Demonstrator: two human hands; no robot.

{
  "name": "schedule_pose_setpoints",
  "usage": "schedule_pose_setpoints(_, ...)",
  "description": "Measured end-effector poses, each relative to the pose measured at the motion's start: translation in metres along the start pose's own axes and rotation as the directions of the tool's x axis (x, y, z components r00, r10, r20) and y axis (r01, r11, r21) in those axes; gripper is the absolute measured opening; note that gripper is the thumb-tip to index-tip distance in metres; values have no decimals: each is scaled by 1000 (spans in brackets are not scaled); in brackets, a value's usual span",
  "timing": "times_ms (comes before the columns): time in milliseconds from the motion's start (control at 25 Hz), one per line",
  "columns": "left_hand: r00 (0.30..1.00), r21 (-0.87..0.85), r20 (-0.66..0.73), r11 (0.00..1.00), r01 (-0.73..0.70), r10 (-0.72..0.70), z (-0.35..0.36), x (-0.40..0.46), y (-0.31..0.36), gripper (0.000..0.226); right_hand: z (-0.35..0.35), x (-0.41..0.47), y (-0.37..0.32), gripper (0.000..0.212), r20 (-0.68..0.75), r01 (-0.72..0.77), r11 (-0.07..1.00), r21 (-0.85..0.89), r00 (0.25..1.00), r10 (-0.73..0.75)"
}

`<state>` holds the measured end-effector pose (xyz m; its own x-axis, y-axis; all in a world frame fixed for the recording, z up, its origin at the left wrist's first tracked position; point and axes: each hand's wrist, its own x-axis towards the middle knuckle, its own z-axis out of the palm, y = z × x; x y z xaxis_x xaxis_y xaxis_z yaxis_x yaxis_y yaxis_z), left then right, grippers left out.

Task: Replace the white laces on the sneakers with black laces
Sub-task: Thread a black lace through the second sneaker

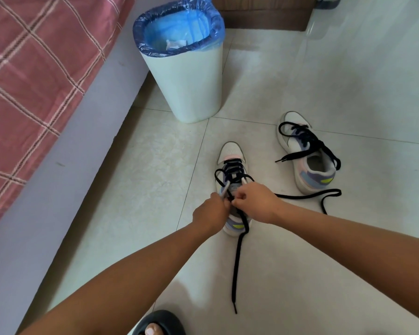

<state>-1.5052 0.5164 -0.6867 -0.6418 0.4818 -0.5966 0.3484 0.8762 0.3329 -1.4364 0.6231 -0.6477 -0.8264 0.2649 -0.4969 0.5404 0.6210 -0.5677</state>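
No readable text

The tongue label (235,187) on the sneaker (230,153) before me carries print too blurred to read.

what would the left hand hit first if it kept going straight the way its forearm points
Probably the tongue of the near sneaker, directly ahead of the left hand, which pinches at the black lace. Depth is hard to judge here.

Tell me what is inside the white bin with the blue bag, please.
Inside the bin, lined with a blue bag, one crumpled white piece shows near the front rim. The bottom is hidden by the rim, so anything more cannot be seen.
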Motion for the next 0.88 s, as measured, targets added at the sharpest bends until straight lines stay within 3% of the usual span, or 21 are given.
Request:
schedule_pose_setpoints(200, 997, 33, 21, 996, 79, -80, 3, 6, 5, 29, 2, -55, 14, 12, 287, 272, 918, -288, 939, -188)
schedule_pose_setpoints(440, 996, 79, 16, 993, 91, -92, 3, 5, 6, 27, 1, -57, 14, 15, 291, 305, 942, -142, 922, -254)
schedule_pose_setpoints(600, 996, 105, 26, 991, 82, -85, 1, 3, 7, 28, 11, -61, 10, 20, 413, 403, 854, -330, 875, -253)
schedule_pose_setpoints(680, 998, 156, 46, 987, 36, -44, -4, 3, 7, 30, 11, -57, 12, 26, 297, 354, 870, -344, 920, -257)
schedule_pose_setpoints(760, 998, 167, 56, 986, 10, -20, -7, 0, 5, 30, 4, -42, 26, 27, 76, 260, 892, -369, 965, -249)
schedule_pose_setpoints(880, 998, 120, 41, 992, 47, -52, -6, -5, -8, 28, -4, -28, 62, 25, -70, 44, 872, -487, 994, -89)
